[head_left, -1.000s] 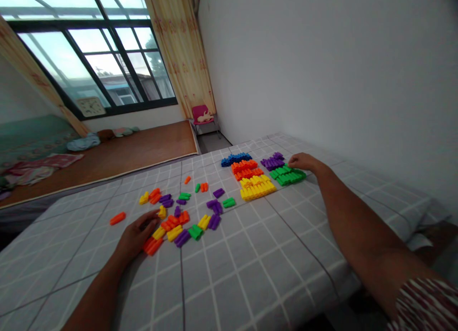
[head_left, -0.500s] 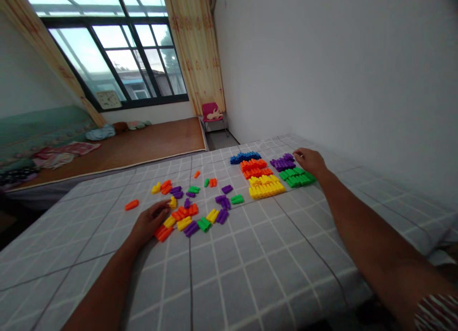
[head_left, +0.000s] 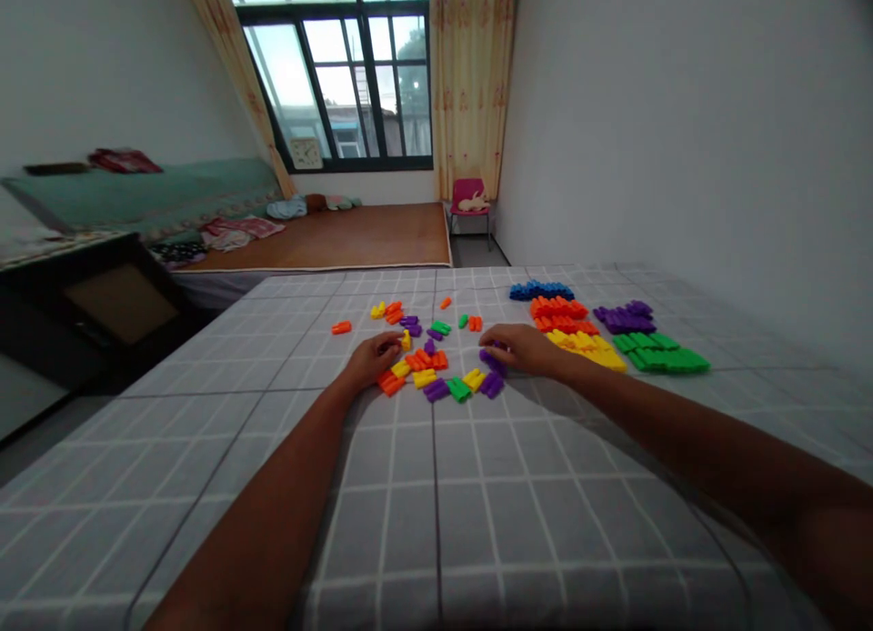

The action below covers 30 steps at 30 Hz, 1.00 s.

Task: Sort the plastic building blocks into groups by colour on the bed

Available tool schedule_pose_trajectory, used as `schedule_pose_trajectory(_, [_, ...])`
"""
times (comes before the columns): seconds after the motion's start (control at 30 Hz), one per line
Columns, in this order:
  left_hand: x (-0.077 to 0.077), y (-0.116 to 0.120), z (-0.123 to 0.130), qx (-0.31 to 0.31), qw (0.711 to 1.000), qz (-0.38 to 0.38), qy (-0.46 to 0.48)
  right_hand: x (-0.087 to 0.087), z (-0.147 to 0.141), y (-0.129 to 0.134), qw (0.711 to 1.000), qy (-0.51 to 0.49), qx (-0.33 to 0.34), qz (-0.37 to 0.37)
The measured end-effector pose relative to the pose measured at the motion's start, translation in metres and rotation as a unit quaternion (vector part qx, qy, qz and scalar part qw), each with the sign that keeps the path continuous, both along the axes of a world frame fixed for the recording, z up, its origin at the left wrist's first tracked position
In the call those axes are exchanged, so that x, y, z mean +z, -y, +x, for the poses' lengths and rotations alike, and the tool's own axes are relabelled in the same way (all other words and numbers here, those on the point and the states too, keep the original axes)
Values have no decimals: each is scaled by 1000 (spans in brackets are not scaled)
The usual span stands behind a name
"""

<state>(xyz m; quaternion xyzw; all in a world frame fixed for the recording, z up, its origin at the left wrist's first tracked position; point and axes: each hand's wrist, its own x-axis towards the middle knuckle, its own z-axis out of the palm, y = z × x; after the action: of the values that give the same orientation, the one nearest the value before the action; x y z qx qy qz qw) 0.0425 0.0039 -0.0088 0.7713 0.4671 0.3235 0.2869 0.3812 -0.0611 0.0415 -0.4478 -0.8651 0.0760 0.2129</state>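
My left hand (head_left: 374, 358) rests on the cloth at the left side of a loose scatter of plastic building blocks. Its fingertips are closed on a small yellow block (head_left: 406, 341). Orange blocks (head_left: 391, 383) lie beside that hand, partly under it. My right hand (head_left: 519, 347) reaches over a purple block (head_left: 492, 362), its thumb and forefinger apart around it; part of the block is hidden. Between the hands lie more orange blocks (head_left: 426, 360), a green block (head_left: 459, 390) and yellow blocks (head_left: 473, 379).
Sorted rows stand at the right: blue blocks (head_left: 542, 291), orange rows (head_left: 560, 314), a yellow row (head_left: 590, 349), purple blocks (head_left: 624, 317) and green blocks (head_left: 661, 352). A checked cloth (head_left: 382, 504) covers the table. Behind are a bed (head_left: 355, 235) and a red chair (head_left: 469, 195).
My right hand has moved left from the sorted purple and green rows to the loose purple blocks. The left hand stays by the yellow block. The view has turned left.
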Motion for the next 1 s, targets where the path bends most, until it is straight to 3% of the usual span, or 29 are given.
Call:
schedule_pose_trajectory(0.2, [-2,0,-2,-17,1000,-1,27,-3,-69,-65,999,50,-10,7])
schedule_pose_trajectory(0.3, [-3,-1,-4,13,1000,6,25,-4,-88,-80,998,45,-40,-2])
schedule_pose_trajectory(0.4, [-5,-4,-5,68,997,43,5,-6,-96,-70,999,10,-34,3])
schedule_pose_trajectory(0.53, [-5,-5,-4,113,991,66,-38,-9,-92,-25,1000,7,22,-4])
schedule_pose_trajectory(0.67, [5,0,0,74,995,62,-33,-8,-76,7,999,11,43,9])
schedule_pose_trajectory(0.77, [20,9,10,-8,997,57,-47,-7,-62,1,1000,-13,1,7])
schedule_pose_trajectory(0.87, [34,19,22,-86,985,16,-152,-12,-51,-16,998,-32,-55,-14])
schedule_pose_trajectory(1.0, [41,27,33,-73,969,7,-236,-27,-44,-24,994,-82,-69,-13])
